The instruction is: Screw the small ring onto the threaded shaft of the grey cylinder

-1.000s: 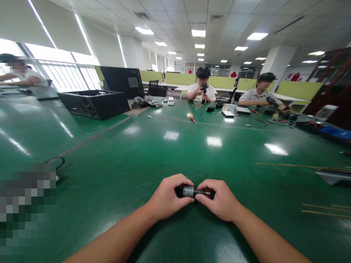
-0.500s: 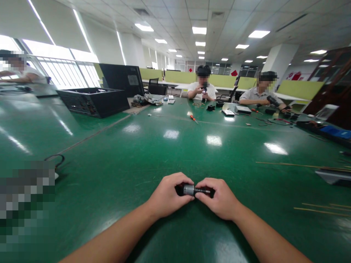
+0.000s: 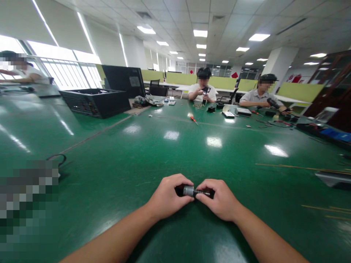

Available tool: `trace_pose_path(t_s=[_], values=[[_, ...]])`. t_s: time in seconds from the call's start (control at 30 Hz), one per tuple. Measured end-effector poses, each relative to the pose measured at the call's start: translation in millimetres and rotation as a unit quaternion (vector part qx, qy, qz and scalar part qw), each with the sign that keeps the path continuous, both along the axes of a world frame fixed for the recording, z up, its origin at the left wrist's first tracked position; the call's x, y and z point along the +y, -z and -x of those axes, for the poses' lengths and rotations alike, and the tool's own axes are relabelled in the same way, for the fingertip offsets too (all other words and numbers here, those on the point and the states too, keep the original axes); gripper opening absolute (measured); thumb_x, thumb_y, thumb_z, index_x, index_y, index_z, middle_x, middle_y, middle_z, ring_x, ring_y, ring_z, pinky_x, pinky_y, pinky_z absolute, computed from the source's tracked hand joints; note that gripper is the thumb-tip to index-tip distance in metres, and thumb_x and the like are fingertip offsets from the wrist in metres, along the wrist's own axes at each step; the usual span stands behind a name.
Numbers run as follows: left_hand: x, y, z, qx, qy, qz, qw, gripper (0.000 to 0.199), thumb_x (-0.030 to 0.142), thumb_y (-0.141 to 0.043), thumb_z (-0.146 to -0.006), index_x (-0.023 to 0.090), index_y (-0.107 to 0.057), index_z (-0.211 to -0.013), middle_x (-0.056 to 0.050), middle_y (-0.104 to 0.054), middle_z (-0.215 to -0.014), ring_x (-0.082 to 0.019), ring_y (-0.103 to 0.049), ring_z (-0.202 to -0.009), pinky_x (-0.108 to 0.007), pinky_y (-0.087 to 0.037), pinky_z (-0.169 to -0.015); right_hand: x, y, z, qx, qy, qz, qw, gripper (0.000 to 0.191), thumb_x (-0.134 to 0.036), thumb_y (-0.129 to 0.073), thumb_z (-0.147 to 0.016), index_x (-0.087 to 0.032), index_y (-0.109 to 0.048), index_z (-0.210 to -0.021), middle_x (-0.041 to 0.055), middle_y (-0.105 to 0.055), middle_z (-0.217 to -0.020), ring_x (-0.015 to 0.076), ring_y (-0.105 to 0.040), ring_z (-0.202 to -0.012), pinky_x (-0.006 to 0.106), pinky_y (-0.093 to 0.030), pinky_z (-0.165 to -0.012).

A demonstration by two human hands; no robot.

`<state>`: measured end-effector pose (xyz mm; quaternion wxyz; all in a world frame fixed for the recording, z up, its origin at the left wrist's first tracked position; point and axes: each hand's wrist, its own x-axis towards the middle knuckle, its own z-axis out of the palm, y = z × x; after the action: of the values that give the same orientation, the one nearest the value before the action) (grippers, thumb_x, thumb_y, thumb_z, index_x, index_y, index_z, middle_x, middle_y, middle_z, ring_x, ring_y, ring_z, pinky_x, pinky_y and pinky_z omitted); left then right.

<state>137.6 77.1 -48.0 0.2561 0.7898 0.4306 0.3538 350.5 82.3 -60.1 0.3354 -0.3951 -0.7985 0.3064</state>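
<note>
Low in the middle of the head view, a small silver cylindrical motor [image 3: 188,190] lies level between my hands. A dark, ridged shaft [image 3: 199,193] runs from its right end, with a thin metal tip. My left hand [image 3: 168,193] is closed around the motor, thumb below and fingers above. With thumb and fingers, my right hand [image 3: 219,199] pinches the ridged shaft. The motor's left end is dark and partly hidden in my left palm. Both hands are just above or on the green tabletop [image 3: 153,157]; I cannot tell whether they touch it.
An orange screwdriver [image 3: 193,119] lies farther back. A black computer case [image 3: 95,103] stands back left, a pixelated object [image 3: 27,190] nearer left. Thin rods [image 3: 290,166] and a grey tray [image 3: 333,179] lie right. Two people [image 3: 202,89] sit opposite, another far left.
The view has shifted very slightly. My hands keep nearly the same grip on the motor and its shaft, which appears turned a little.
</note>
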Motion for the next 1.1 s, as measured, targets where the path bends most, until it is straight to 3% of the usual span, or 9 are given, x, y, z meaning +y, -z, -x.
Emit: trace_pose_path(t_s=[1.1], values=[[0.3,-1.7,-0.8,0.009,-0.01,0.009,1.0,0.021,0.016,-0.078,-0.068,0.022,-0.072,-0.088,0.001,-0.068,-0.083,-0.015,-0.062,-0.077,-0.026,-0.044,-0.071,-0.5,2.0,-0.8,0.0,0.015,0.026,1.0,0.005,-0.024,-0.069,-0.081,-0.019,-0.07,-0.081,0.0005,-0.068,-0.073,0.0153,-0.059,-0.067,0.025,-0.04,-0.063]])
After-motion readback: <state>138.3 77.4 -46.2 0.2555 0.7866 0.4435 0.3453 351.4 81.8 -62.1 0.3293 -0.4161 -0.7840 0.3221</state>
